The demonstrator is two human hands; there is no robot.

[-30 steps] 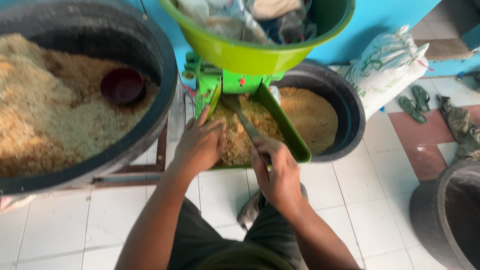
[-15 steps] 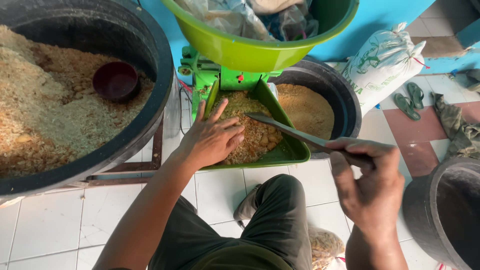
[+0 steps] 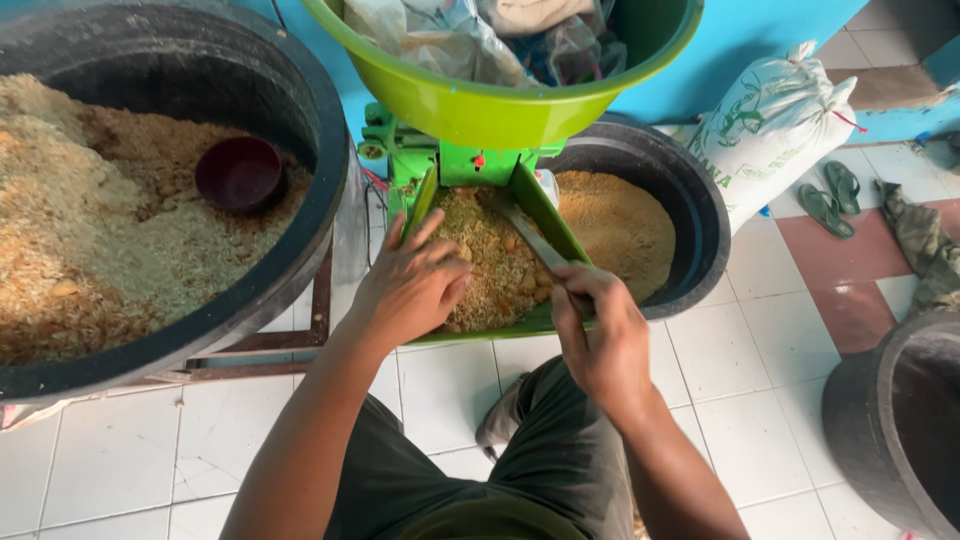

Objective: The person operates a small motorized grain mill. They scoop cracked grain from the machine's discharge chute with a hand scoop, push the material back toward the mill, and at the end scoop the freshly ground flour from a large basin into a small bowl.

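A green chute tray (image 3: 545, 215) slopes down toward the near side from a green grinding machine (image 3: 440, 160), and it is heaped with coarse tan meal (image 3: 490, 265). The left hand (image 3: 410, 290) is laid on the left side of the heap, palm down, with the fingers spread apart and resting on the meal and the tray's left wall. The right hand (image 3: 600, 335) is closed around the near end of a flat metal blade (image 3: 530, 240), the fingers clamped together on it, while the far end of the blade is buried in the meal near the machine's outlet.

The meal appears to be stirred or loosened in the tray. For this to be done well, the blade is best kept flat against the tray floor and drawn in short strokes, so that meal is not flicked over the low walls onto the white tiled floor (image 3: 740, 390). The left hand is best kept clear of the blade's edge and away from the outlet.

A large black tub (image 3: 330, 190) of the same meal, with a dark red bowl (image 3: 238, 172) in it, stands to the left. Another black tub (image 3: 700, 240) sits behind the tray on the right. A lime-green basin (image 3: 480, 105) is perched on top of the machine.
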